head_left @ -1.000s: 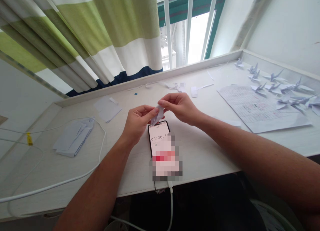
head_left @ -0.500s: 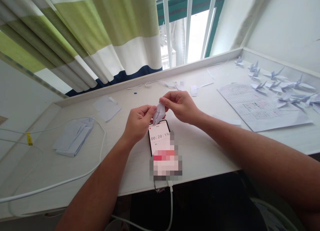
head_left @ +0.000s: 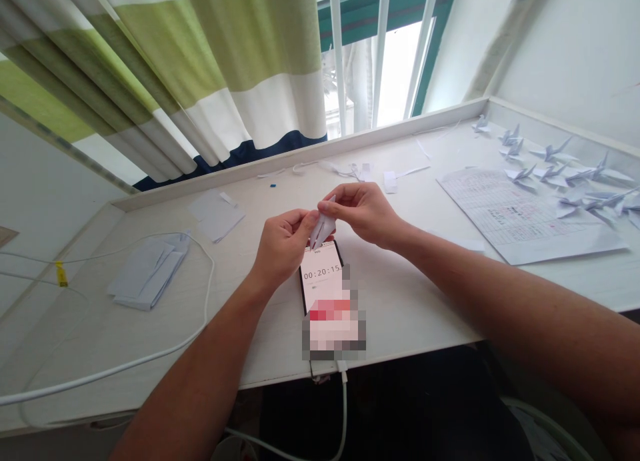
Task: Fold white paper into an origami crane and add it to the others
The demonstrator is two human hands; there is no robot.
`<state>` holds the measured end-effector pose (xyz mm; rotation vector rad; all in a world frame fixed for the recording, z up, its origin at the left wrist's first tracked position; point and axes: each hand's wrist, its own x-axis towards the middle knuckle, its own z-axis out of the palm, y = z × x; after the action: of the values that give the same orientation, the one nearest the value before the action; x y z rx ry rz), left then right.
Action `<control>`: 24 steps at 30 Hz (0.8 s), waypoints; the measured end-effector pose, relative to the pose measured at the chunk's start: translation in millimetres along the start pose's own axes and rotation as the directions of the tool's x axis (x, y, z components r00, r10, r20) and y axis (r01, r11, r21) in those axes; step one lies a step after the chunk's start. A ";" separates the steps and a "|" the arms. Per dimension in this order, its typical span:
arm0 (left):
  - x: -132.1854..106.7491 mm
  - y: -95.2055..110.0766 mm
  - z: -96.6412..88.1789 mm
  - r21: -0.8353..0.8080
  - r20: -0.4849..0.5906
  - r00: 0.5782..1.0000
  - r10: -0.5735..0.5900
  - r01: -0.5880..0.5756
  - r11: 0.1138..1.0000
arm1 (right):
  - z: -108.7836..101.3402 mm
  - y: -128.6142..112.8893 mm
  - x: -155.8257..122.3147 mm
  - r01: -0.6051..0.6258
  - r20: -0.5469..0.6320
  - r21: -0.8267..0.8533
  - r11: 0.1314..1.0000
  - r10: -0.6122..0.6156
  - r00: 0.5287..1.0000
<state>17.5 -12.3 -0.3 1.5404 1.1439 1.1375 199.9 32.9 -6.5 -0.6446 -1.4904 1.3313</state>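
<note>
A small piece of folded white paper (head_left: 323,230), narrow and pointed, is held in the air above the top end of a phone (head_left: 320,268). My left hand (head_left: 286,248) pinches its left edge between thumb and fingers. On the upper right edge, the thumb and index finger of my right hand (head_left: 364,211) are closed on the same paper. The fingertips hide part of its folds. Lit up beneath my hands, the phone's screen shows a running time, and its lower part is blurred out.
Several folded paper cranes (head_left: 553,151) stand at the right, by a written sheet (head_left: 485,214). Paper stacks (head_left: 149,269) lie at the left, near a white cable (head_left: 207,294). Paper scraps (head_left: 390,181) lie toward the back ledge. A charging cable (head_left: 344,401) hangs off the front edge.
The folded paper has turned slightly between my fingers, its top point now showing above my right thumb. Both hands keep their grip. The whole view has shifted a little.
</note>
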 end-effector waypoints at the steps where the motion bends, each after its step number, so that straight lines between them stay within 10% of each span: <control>1: -0.5 1.5 0.8 -0.041 0.011 1.000 -0.024 0.025 0.999 | -0.5 -0.6 0.2 0.011 -0.004 -0.016 1.000 -0.011 1.000; 24: 1.9 7.0 -6.5 -0.073 0.206 0.968 -0.145 0.163 0.984 | -4.0 -3.9 1.6 0.006 -0.110 -0.110 0.994 -0.018 0.994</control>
<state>12.6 -10.9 8.1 1.4346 1.0433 0.8960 203.7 34.9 -2.6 -0.7667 -1.4820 1.1914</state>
